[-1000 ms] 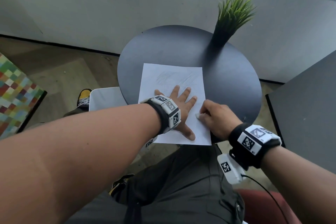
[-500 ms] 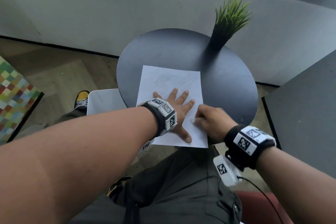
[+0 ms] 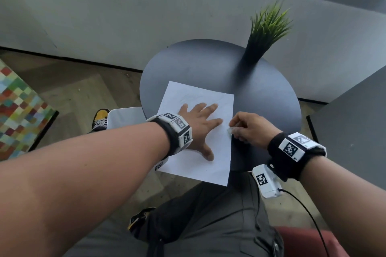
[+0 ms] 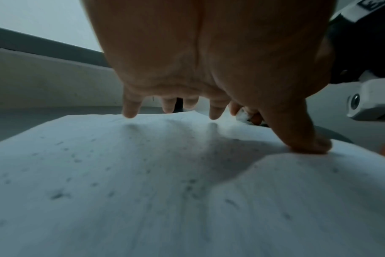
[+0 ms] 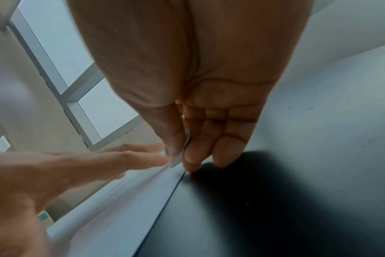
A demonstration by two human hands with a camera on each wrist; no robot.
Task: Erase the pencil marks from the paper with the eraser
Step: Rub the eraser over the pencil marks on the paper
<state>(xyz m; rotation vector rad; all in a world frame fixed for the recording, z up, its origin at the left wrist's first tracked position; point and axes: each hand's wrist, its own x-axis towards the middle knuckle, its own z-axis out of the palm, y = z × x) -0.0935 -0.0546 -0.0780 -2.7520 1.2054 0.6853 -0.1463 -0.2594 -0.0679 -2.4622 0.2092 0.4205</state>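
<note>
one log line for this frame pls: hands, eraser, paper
left hand: flat, pressing paper | right hand: pinching eraser at paper's right edge | faint pencil marks beyond left fingers | table

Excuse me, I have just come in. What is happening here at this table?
A person sits at a round dark table and is erasing pencil marks from a sheet of paper. The left hand lies flat with spread fingers on the paper to hold it in place. The right hand pinches a small white eraser at the paper's right edge. Faint pencil marks show on the far part of the sheet. A potted plant stands at the back of the table.
</note>
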